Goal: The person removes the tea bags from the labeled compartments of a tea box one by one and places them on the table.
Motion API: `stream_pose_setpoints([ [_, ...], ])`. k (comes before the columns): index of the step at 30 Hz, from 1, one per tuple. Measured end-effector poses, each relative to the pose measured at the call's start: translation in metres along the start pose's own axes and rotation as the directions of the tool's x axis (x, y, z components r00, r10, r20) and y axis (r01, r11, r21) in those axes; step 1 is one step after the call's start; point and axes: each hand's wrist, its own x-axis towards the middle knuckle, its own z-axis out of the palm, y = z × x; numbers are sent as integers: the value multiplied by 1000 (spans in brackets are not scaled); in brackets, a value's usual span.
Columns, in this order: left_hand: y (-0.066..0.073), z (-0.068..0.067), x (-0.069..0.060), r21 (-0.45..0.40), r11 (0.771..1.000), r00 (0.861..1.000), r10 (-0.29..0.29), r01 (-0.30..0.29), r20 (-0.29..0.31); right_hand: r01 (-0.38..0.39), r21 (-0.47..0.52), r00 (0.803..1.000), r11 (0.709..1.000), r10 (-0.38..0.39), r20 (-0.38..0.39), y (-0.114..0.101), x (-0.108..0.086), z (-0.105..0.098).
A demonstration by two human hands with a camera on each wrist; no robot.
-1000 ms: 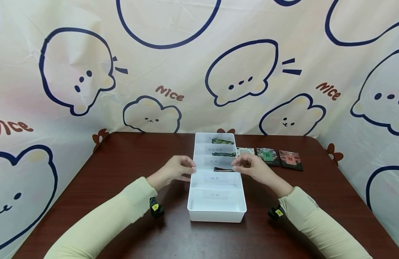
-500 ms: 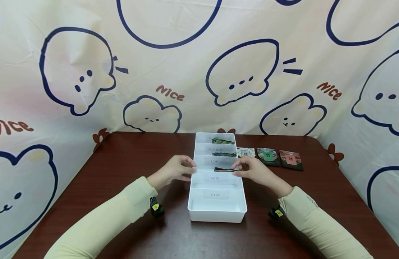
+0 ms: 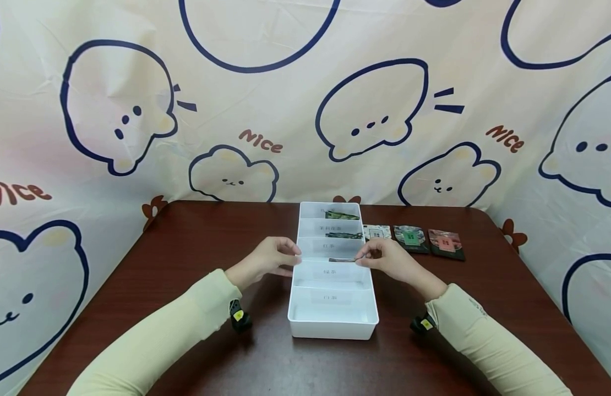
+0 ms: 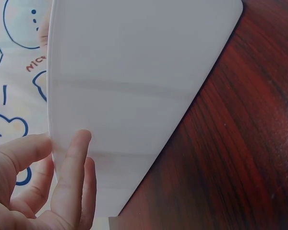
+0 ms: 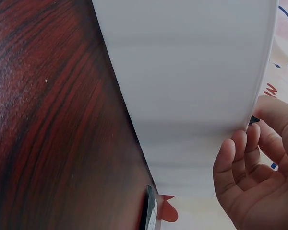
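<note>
Near frame centre, the right hand (image 3: 388, 258) pinches a thin dark packet (image 3: 341, 260) at the third compartment (image 3: 312, 251) from the top of the white tray (image 3: 332, 330), the left hand (image 3: 266, 257) gripping its edge; insertion appears under way, the next move calling for gentle release.

Cartoon-printed cloth (image 3: 295, 110) around a brown table (image 3: 325, 366) suggests a makeshift booth.

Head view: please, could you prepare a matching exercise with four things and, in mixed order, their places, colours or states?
1. Box
2. Left hand
3. Right hand
4. Red packet

A. Pinching a thin packet
B. Lying on the table, right of the box
C. White and divided
D. At the box's left edge

Pairs: 1-C; 2-D; 3-A; 4-B
</note>
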Motion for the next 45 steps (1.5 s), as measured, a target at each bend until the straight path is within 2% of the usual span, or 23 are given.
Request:
stream_pose_setpoints([
  [9,0,0,0,-2,1000,1000,-4,4,3,26,-21,999,999,-27,-33,-2,-1,-3],
  [15,0,1,0,-4,1000,1000,-4,4,2,40,11,997,999,-39,-68,-1,-1,-4],
  [24,-1,1,1,0,1000,1000,-1,1,4,43,98,993,994,-32,-117,-4,-1,-5],
  [30,0,0,1,1,1000,1000,-2,2,4,71,196,983,978,-35,-183,-10,-3,-8],
  [36,1,0,0,-7,1000,1000,-7,7,8,160,278,952,947,-74,-295,-17,-3,-14],
  [42,1,0,-1,-10,1000,1000,-5,5,14,288,319,891,903,-131,-434,-22,-3,-22],
  [45,0,-1,0,-11,1000,1000,-3,3,13,317,322,863,892,-131,-487,-25,-4,-28],
])
